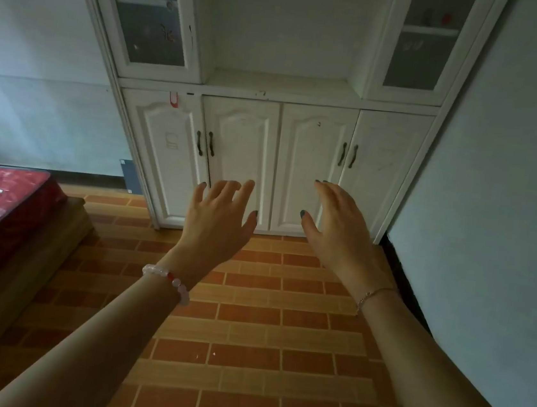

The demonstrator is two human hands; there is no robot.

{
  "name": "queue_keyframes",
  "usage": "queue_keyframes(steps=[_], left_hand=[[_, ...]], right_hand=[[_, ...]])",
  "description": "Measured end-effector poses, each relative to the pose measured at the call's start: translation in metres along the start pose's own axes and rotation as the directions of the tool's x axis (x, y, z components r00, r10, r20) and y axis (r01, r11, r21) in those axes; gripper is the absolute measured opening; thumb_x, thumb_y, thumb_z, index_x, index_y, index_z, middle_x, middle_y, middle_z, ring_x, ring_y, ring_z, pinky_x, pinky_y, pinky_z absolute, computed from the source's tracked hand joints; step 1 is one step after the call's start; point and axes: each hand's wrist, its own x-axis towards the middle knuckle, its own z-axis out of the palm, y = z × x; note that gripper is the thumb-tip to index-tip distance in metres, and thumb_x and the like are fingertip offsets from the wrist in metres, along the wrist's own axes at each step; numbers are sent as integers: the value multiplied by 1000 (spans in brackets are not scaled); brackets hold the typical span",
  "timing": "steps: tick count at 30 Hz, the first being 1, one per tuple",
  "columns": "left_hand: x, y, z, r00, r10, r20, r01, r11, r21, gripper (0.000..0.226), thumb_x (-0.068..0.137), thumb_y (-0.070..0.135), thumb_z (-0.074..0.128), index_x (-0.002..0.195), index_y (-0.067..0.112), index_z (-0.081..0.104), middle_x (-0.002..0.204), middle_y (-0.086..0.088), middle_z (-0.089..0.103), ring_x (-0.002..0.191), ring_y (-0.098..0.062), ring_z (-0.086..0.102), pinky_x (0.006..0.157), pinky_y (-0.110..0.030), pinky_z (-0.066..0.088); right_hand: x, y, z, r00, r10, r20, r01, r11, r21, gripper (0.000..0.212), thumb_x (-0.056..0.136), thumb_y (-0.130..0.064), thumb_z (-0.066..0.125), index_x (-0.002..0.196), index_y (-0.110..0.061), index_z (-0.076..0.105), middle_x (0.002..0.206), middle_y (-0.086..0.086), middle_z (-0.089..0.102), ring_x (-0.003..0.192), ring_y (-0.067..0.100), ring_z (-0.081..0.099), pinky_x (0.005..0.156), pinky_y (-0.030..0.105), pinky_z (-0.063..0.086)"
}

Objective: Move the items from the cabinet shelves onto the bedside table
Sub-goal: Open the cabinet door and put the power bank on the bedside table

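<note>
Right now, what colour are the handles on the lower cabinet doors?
Dark, near-black handles on white doors, clearest in the head view.

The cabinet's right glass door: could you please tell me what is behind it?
Behind the right glass door, a shelf carries a small red item and a darker one, too blurred to identify. Below it, faint marks may be glass decoration; contents unclear.

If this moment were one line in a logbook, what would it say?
left hand open, holds nothing | right hand open, holds nothing | both in front of cabinet | lower doors closed
</note>
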Motion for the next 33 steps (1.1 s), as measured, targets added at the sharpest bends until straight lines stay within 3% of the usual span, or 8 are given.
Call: queue_keyframes(steps=[14, 25, 33], left_hand=[[122, -45, 61, 999, -10, -45, 8, 999, -44, 51, 91, 38, 45, 135, 12, 42, 125, -10, 57, 116, -30, 51, 102, -50, 34], [274, -139, 116, 999, -8, -47, 6, 999, -41, 52, 88, 40, 42, 132, 12, 44, 120, -9, 59, 112, -29, 54, 98, -50, 38], [324, -194, 141, 998, -49, -50, 47, 998, -29, 50, 89, 36, 50, 132, 12, 44, 123, -11, 58, 115, -30, 52, 100, -49, 34]], right_hand=[[117, 39, 49, 1000, 9, -19, -10, 998, -55, 56, 94, -33, 47, 142, -11, 29, 148, 8, 33, 137, 22, 27, 111, 42, 29], [284, 36, 110, 1000, 9, -28, -11, 997, -73, 56, 92, -30, 50, 141, -8, 32, 145, 10, 36, 135, 25, 32, 111, 41, 29], [366, 22, 155, 998, -65, 7, 65, 997, -37, 57, 92, -28, 52, 142, -8, 31, 146, 11, 36, 135, 25, 31, 111, 42, 29]])
